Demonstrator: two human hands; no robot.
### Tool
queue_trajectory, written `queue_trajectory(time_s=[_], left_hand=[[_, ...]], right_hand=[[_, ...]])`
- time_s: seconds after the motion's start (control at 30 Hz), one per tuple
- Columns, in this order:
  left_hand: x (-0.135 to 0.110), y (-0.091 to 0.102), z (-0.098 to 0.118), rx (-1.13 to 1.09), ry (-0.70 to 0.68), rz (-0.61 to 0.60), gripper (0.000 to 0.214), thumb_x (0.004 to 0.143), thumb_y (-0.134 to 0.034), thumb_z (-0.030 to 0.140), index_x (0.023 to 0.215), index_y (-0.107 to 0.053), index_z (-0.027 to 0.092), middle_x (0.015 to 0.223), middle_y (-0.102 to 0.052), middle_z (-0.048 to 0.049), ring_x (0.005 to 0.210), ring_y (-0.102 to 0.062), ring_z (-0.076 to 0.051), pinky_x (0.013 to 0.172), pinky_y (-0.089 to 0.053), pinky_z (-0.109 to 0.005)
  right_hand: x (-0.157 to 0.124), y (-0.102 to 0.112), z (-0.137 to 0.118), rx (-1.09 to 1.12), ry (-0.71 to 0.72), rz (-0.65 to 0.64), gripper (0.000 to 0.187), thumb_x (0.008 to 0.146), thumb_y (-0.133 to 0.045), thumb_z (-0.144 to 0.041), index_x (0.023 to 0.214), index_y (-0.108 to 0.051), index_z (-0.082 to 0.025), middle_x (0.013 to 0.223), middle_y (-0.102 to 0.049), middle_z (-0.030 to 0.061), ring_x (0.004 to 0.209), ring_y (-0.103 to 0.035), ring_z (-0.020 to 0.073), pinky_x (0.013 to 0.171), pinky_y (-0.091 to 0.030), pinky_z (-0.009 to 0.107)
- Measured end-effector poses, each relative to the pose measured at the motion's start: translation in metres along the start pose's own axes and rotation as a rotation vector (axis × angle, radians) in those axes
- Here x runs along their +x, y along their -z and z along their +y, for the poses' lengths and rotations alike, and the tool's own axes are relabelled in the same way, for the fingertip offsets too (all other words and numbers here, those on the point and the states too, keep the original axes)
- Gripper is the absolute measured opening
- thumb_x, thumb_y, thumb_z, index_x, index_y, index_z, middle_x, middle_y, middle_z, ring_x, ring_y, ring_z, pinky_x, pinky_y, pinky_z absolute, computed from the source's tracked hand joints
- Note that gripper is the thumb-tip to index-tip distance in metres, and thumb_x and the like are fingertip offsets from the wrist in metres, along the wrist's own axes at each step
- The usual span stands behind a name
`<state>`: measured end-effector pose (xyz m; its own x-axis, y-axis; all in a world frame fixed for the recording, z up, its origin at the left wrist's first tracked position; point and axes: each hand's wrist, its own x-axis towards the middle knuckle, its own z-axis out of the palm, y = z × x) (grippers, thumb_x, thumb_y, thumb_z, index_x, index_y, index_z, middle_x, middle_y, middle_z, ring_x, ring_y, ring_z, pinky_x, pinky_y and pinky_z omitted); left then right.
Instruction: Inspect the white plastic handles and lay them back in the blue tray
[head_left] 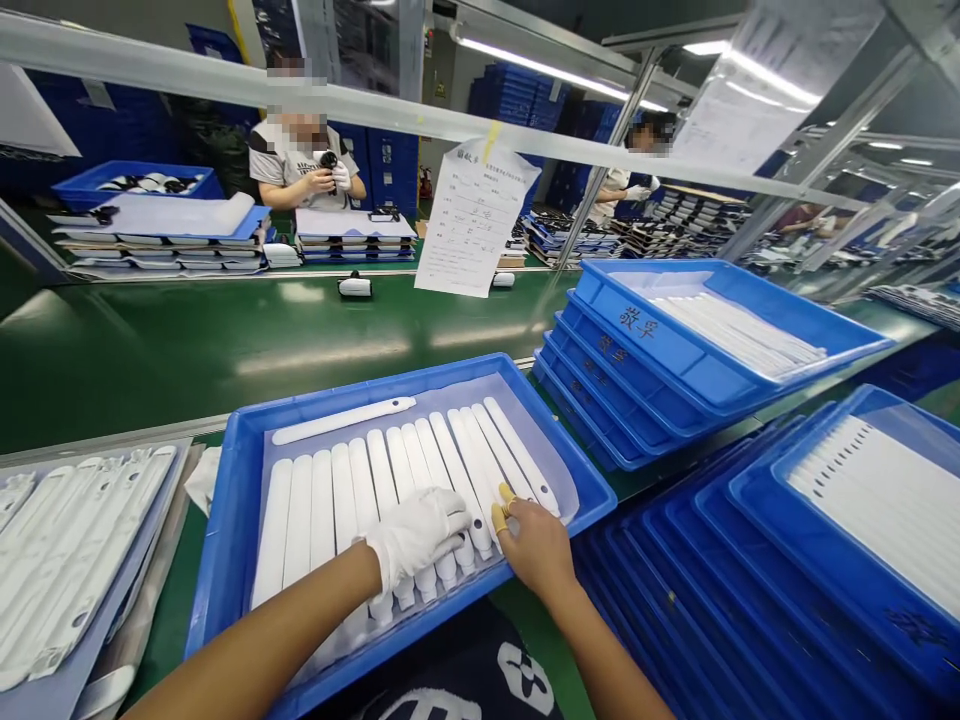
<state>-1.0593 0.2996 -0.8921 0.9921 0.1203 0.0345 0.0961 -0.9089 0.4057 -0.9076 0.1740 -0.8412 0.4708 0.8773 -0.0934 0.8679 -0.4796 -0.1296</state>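
Observation:
Rows of long, slim white plastic casings [345,490], some with a dark hole near one end, lie side by side on a sheet in a blue tray [214,540]. One more casing [343,420] lies crosswise along the tray's far side. My left hand [420,535], in a white glove, rests over the middle casings with its fingers stretched out. My right hand [532,535], wearing yellow finger cots, is at the near ends of the right-hand casings. Its thumb and fingertips close around one casing's end, partly hidden by the hand.
On the right stand stacked blue trays [637,345] and a lower stack [750,560], both topped with white casings. Moulded white parts [90,550] lie on sheets at left. A paper form [476,220] hangs ahead. Beyond the green bench [225,340], a person [304,170] handles a small device.

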Motion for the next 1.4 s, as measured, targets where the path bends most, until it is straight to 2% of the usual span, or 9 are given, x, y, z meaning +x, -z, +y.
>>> queue_trajectory(time_s=[0.27,0.43,0.67,0.87,1.0,1.1,1.17,1.27,1.4], left_hand=[[-0.001,-0.005,0.005,0.001,0.054,0.019,0.018,0.098,-0.049,0.029,0.105,-0.063,0.021,0.108,-0.064,-0.0074,0.096,-0.062,-0.024,0.092,-0.054,-0.044],[-0.002,-0.011,0.006,0.008,0.024,0.038,0.02,0.097,-0.051,0.031,0.11,-0.063,0.021,0.116,-0.063,-0.0089,0.103,-0.061,-0.024,0.097,-0.052,-0.045],[-0.004,-0.022,0.007,0.004,0.024,0.035,0.035,0.095,-0.057,0.042,0.122,-0.061,0.02,0.126,-0.061,-0.0124,0.117,-0.059,-0.03,0.108,-0.044,-0.056],[0.001,-0.034,0.008,-0.04,0.058,0.059,0.037,0.092,-0.061,0.048,0.119,-0.062,0.023,0.125,-0.065,-0.0097,0.127,-0.054,-0.032,0.115,-0.031,-0.065],[0.004,-0.027,0.01,-0.086,0.078,0.119,0.022,0.095,-0.058,0.04,0.109,-0.064,0.025,0.117,-0.068,-0.0043,0.12,-0.058,-0.025,0.116,-0.034,-0.057],[0.005,-0.021,0.008,-0.098,0.166,0.189,0.019,0.1,-0.047,0.032,0.107,-0.062,0.023,0.117,-0.067,-0.0067,0.111,-0.062,-0.021,0.106,-0.048,-0.045],[0.007,-0.022,0.007,-0.08,0.233,0.229,0.022,0.099,-0.047,0.031,0.113,-0.06,0.02,0.124,-0.064,-0.0114,0.115,-0.061,-0.025,0.104,-0.05,-0.048],[0.012,-0.03,0.007,-0.041,0.288,0.246,0.032,0.096,-0.052,0.033,0.125,-0.055,0.018,0.133,-0.059,-0.0161,0.123,-0.058,-0.033,0.108,-0.046,-0.058],[0.02,-0.041,0.011,0.007,0.312,0.226,0.039,0.097,-0.051,0.033,0.133,-0.052,0.018,0.139,-0.057,-0.019,0.125,-0.059,-0.035,0.104,-0.05,-0.059]], right_hand=[[0.002,-0.005,0.008,0.108,0.044,0.025,0.022,0.094,-0.051,-0.022,0.086,-0.072,-0.02,0.107,-0.077,0.009,0.102,-0.071,0.0259,0.08,-0.055,0.033],[0.004,-0.004,0.019,0.23,0.157,0.029,0.018,0.092,-0.054,-0.019,0.091,-0.072,-0.021,0.121,-0.075,0.0041,0.109,-0.07,0.0211,0.089,-0.056,0.032],[0.008,0.001,0.029,0.329,0.241,0.008,0.019,0.092,-0.054,-0.023,0.087,-0.072,-0.024,0.115,-0.077,0.0016,0.102,-0.073,0.0201,0.081,-0.058,0.03],[0.019,0.002,0.043,0.277,0.163,0.026,0.021,0.09,-0.051,-0.024,0.087,-0.072,-0.021,0.097,-0.077,0.0059,0.088,-0.073,0.0228,0.073,-0.055,0.033],[0.026,0.001,0.053,0.238,0.125,0.058,0.02,0.09,-0.051,-0.025,0.092,-0.071,-0.02,0.089,-0.074,0.005,0.077,-0.07,0.0218,0.066,-0.054,0.033],[0.032,-0.002,0.058,0.215,0.099,0.136,0.022,0.09,-0.052,-0.025,0.1,-0.07,-0.018,0.102,-0.07,0.0104,0.092,-0.068,0.0263,0.076,-0.057,0.038],[0.035,-0.004,0.063,0.198,0.078,0.209,0.026,0.091,-0.05,-0.026,0.103,-0.07,-0.015,0.109,-0.067,0.0165,0.104,-0.064,0.0318,0.084,-0.056,0.044],[0.033,-0.001,0.076,0.188,0.074,0.294,0.028,0.094,-0.046,-0.027,0.098,-0.071,-0.014,0.106,-0.066,0.0189,0.1,-0.065,0.0322,0.08,-0.058,0.045],[0.026,0.04,0.105,0.171,0.155,0.521,0.026,0.098,-0.048,-0.032,0.103,-0.071,-0.022,0.102,-0.07,0.0113,0.095,-0.068,0.0235,0.086,-0.057,0.038]])
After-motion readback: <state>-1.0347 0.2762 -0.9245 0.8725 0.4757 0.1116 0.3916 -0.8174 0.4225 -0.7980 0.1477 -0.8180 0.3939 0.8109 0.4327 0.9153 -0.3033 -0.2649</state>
